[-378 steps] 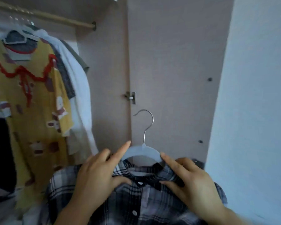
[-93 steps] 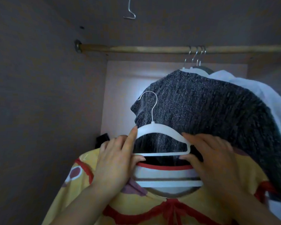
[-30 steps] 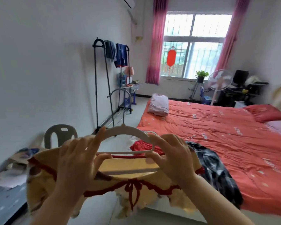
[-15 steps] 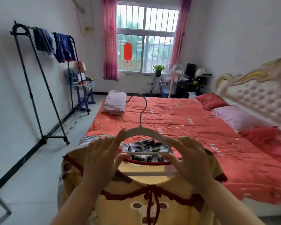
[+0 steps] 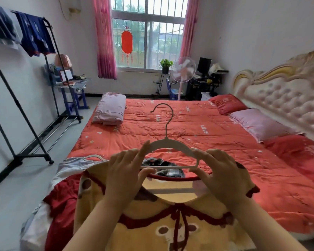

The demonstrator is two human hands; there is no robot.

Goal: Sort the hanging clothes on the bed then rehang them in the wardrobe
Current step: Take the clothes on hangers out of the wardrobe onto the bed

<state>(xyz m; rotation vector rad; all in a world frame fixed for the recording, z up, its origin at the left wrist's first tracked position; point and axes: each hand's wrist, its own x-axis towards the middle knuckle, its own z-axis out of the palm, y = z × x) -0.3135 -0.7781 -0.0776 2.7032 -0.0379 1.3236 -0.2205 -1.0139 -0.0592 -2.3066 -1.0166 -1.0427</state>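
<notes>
I hold a yellow top with red trim and bear prints [image 5: 170,229] on a white hanger [image 5: 168,144] over the near end of the bed [image 5: 198,134]. My left hand [image 5: 124,176] grips the hanger's left shoulder, and my right hand [image 5: 225,174] grips its right shoulder. The metal hook points up. Behind the hanger a black-and-white plaid shirt [image 5: 163,167] lies on the red bedspread. A light grey garment on another white hanger [image 5: 91,158] lies at the bed's near left corner, with a red garment [image 5: 62,192] beside it.
A black clothes rack [image 5: 31,98] with dark blue clothes stands along the left wall. A folded pink quilt [image 5: 111,109] and pillows [image 5: 257,124] lie on the bed. A fan [image 5: 183,69], a plant and a desk stand under the window.
I have stepped closer to the bed and the view has turned slightly right. The yellow top on its hanger stays gripped in both hands, now held over the bed's end.
</notes>
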